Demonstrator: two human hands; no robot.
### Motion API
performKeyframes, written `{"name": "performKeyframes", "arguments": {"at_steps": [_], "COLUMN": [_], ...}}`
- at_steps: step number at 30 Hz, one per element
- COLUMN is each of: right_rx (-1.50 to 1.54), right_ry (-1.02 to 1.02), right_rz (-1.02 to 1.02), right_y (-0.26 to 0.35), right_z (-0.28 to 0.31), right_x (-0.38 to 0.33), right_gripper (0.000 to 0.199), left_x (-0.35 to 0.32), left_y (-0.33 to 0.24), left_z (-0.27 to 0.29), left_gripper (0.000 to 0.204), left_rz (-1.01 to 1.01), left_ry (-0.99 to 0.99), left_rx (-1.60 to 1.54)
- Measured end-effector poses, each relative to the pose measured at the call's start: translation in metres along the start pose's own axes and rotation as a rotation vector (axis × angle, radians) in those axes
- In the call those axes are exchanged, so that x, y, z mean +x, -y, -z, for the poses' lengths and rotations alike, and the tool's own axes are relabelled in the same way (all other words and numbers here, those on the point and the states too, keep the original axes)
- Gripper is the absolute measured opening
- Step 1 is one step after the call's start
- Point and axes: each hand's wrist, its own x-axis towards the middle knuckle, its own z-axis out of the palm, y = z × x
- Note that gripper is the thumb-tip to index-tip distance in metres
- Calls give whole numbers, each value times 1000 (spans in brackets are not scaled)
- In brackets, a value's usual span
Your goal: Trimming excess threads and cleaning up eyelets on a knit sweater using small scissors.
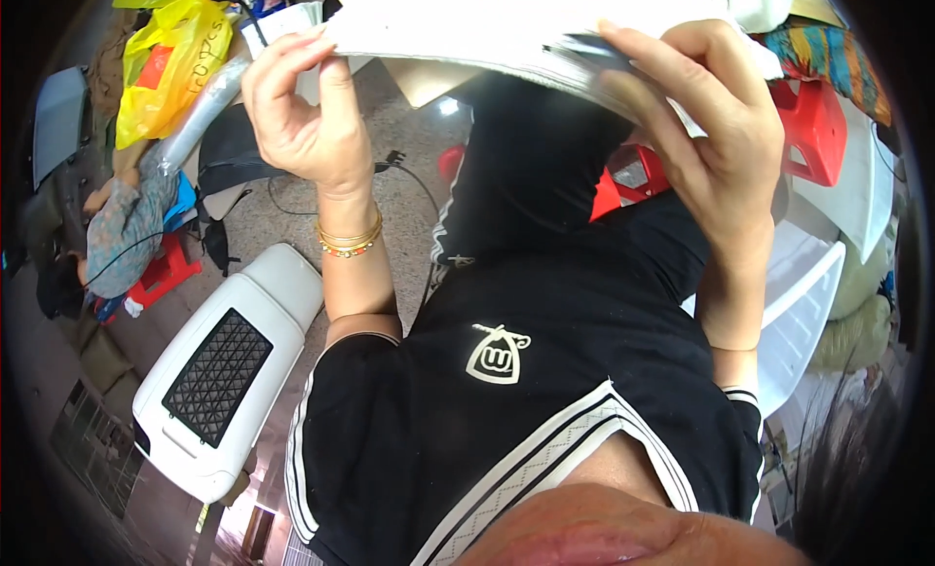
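Paper in a white stack (506,20) was held up near the top of the view, above a black shirt with white trim (506,400). The left hand (302,108) pinched the stack's left edge between thumb and curled fingers. The right hand (716,137) gripped its right edge, fingers spread over the sheets. Below stood a white appliance with a black grille (224,371); a yellow plastic bag (170,64) and red stools (813,128) lay around.
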Motion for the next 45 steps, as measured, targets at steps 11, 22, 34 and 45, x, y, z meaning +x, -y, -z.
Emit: {"name": "performKeyframes", "arguments": {"at_steps": [11,22,34,45], "right_rx": [1243,540,-36,10], "right_ry": [-864,-841,-23,-3], "right_rz": [-388,-890,-1187,-1228], "right_y": [-31,-73,-159,-159], "right_z": [34,59,18,34], "right_x": [-44,-190,-211,-194], "right_gripper": [30,31,46,43], "left_x": [6,17,41,92], "left_y": [2,-85,-129,-157], "left_z": [-8,-69,-130,-135], "left_gripper": [17,21,42,34], "left_rz": [59,-247,-507,-253], "left_ry": [185,469,1321,1112], "left_rx": [125,45,486,111]}}
